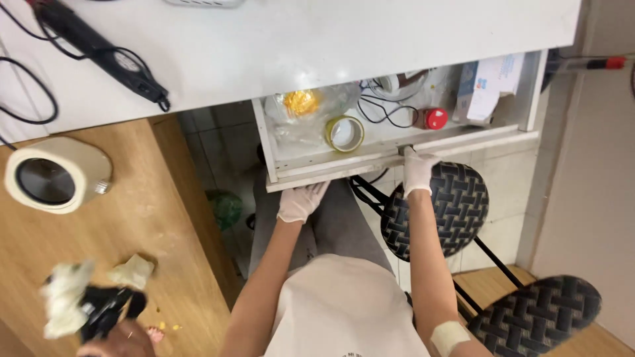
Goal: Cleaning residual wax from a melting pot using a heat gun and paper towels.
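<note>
A white desk (317, 46) spans the top of the frame, its shallow drawer (397, 149) pulled out at centre above tiled floor. The seated person's gloved right hand (418, 170) grips the metal pull on the drawer's front edge, fingers curled over it; the gloved left hand (301, 201) lies flat beneath the drawer's lower left corner, fingers extended, holding nothing. A woven black stool (440, 208) crowds the right forearm. Inside the drawer, a tape roll (344, 133) rests near the front lip, and a red-capped bottle (431, 118) lies right of it.
</note>
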